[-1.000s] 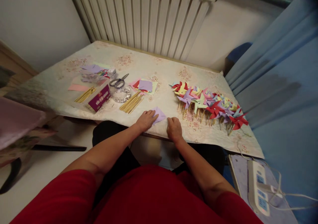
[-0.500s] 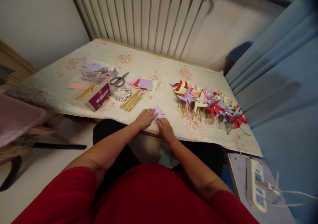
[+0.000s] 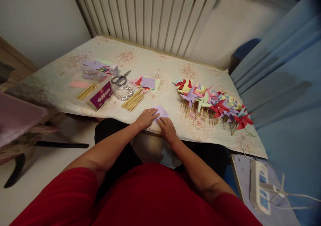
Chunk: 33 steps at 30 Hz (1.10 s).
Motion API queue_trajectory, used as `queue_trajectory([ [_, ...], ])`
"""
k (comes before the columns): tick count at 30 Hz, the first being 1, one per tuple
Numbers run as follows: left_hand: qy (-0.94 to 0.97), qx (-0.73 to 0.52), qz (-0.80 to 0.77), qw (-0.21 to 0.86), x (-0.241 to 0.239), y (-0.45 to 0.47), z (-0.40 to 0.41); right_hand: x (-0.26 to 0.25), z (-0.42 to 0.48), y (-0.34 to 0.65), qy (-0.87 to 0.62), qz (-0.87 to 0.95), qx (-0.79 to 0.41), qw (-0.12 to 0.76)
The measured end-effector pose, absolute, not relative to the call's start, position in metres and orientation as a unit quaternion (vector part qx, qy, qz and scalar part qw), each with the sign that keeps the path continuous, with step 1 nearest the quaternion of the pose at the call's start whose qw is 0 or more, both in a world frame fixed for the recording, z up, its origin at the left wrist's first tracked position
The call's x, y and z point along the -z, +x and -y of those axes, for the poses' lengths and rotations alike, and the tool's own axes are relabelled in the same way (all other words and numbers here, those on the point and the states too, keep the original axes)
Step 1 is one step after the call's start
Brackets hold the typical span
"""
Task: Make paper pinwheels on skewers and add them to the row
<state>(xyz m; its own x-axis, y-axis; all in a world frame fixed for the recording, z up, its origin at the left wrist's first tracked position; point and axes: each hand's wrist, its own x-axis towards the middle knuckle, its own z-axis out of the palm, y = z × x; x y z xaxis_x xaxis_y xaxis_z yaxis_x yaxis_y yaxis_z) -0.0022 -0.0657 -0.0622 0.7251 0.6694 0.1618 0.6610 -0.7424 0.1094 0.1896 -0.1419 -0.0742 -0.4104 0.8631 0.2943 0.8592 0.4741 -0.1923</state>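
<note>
A small purple sheet of paper point(image 3: 162, 110) with slits or crease lines lies at the table's front edge. My left hand point(image 3: 147, 118) holds its left side down, fingers bent over it and tips on the sheet. On the lower right part of that paper, the curled fingers of my right hand point(image 3: 167, 129) grip its near edge. Both hands cover part of the sheet. Just beyond my left hand lie a bundle of thin wooden sticks point(image 3: 133, 100) and a stack of coloured paper squares point(image 3: 147, 83), a purple one on top.
Many finished paper pinwheels point(image 3: 205, 100) stand close together on the right. At left are a clear box with a purple label point(image 3: 100, 97), scissors point(image 3: 120, 79), a dish of shiny pins point(image 3: 123, 92) and more coloured paper point(image 3: 94, 65). A power strip point(image 3: 259, 186) lies at lower right.
Both hands stay on the purple paper, with only slight finger movement. The whole view has shifted a little.
</note>
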Motion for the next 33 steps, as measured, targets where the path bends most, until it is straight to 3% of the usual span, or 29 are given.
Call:
queue_trajectory([
  [19, 0.928, -0.087, -0.359, 0.039, 0.054, -0.001, 0.068, 0.074, 0.15, 0.197, -0.488, 0.851, -0.019, 0.193],
  [23, 0.931, -0.087, -0.353, 0.039, 0.053, -0.003, 0.068, 0.074, 0.149, 0.199, -0.479, 0.845, -0.05, 0.232],
  [28, 0.933, -0.093, -0.345, 0.043, 0.056, -0.006, 0.067, 0.074, 0.153, 0.199, -0.484, 0.802, -0.078, 0.341],
  [33, 0.927, -0.125, -0.351, 0.046, 0.06, -0.011, 0.073, 0.071, 0.156, 0.195, -0.508, 0.764, -0.052, 0.393],
])
